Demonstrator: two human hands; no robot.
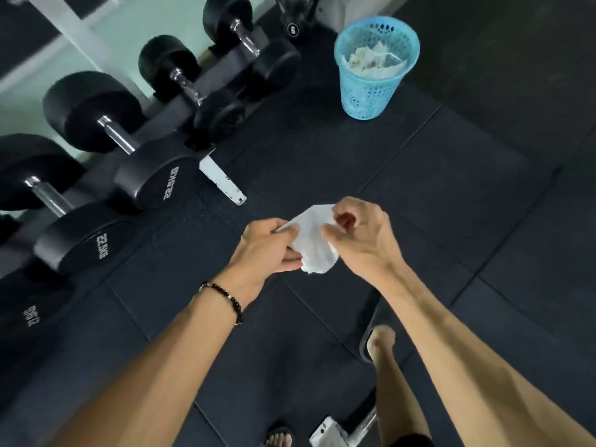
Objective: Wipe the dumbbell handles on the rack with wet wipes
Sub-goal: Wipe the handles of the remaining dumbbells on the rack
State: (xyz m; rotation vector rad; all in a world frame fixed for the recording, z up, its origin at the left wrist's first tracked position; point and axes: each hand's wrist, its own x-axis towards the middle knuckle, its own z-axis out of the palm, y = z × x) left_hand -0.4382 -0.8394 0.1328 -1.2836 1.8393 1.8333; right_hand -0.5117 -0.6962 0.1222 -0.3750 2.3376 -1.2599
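Hands meet over the dark rubber floor (419, 195) near the middle of the view, both working one white wet wipe (311, 245). The left hand (267, 250) has its grip closed on the wipe's 9 o'clock edge, thumb on top and fingers curled under it. The right hand (358, 235) pinches the wipe's 3 o'clock side between thumb and curled fingers. The wipe hangs crumpled between them, partly spread, held in the air clear of the floor. A dark beaded bracelet (225, 300) circles the left wrist.

The dumbbell rack (206, 80) runs from 9 o'clock up toward 12 o'clock along a pale wall. Black dumbbells lie across it with bare metal handles: one marked 22.5KG (122, 141) at about 10 o'clock, another 22.5KG dumbbell (51, 201) at 9 o'clock, and two smaller dumbbells (190, 83) farther up toward 11 and 12 o'clock. The wipe is well apart from all of these handles. A white rack foot (222, 180) sticks out onto the floor at 11 o'clock from the hands.

A blue perforated wastebasket (375, 67) stands on the floor at 1 o'clock, with crumpled white wipes inside. Toward 6 o'clock the person's bare legs and sandalled feet (375, 345) show.
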